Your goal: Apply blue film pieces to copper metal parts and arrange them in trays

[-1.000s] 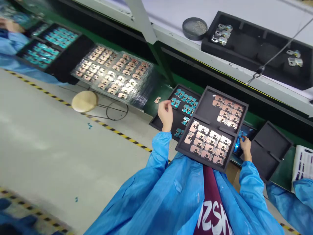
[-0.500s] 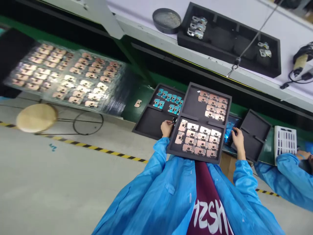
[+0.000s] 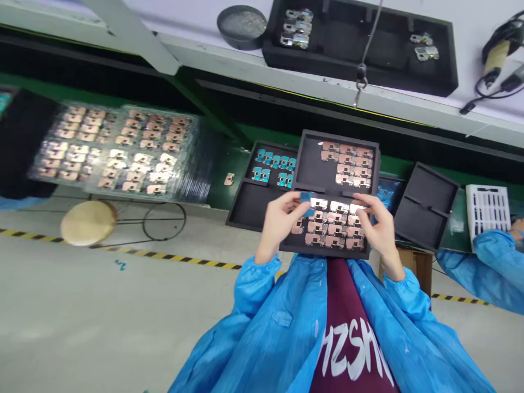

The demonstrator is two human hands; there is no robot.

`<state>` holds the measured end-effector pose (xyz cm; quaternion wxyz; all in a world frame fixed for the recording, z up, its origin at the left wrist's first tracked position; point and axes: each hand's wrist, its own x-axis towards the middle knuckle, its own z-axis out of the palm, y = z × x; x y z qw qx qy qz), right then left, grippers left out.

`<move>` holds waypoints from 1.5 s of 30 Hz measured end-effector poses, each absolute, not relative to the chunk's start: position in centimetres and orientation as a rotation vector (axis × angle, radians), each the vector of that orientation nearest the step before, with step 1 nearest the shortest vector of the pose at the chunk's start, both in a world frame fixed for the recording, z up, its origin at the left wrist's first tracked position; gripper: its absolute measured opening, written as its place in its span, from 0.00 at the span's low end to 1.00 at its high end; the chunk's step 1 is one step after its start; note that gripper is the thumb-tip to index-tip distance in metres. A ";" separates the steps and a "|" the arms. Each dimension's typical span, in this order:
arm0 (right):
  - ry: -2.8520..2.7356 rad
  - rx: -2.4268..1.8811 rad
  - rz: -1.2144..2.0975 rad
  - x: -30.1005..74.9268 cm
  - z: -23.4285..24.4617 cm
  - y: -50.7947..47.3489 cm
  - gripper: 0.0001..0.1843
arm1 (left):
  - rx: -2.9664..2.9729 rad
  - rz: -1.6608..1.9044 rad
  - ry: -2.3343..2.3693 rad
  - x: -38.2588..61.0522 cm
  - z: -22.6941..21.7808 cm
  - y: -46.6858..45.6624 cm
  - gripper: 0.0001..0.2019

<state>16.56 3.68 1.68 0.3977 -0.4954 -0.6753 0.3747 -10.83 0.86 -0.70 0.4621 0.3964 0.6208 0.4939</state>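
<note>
- Your left fingers and thumb [image 3: 301,210] pinch a blue piece [image 3: 306,196]; best hold it lightly by its edges and keep it level
- Your right hand [image 3: 380,228] has its fingers parted over copper boards [image 3: 315,239]; whether they touch one you can't tell, so avoid nudging the rows
- Under both hands, the black tray [image 3: 311,173] carries copper boards in both compartments
- Left of your left fingers, a dark tray [image 3: 256,204] holds teal boards [image 3: 275,159]

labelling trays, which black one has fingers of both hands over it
The middle tray, holding copper-coloured pieces. The right hand is not over the left tray, with blue pieces, nor the left hand over the right tray.
</note>
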 end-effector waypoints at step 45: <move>-2.091 -1.090 0.279 19.7 -2.7 1.9 0.16 | 0.417 1.051 1.083 0.0 -2.9 4.3 0.17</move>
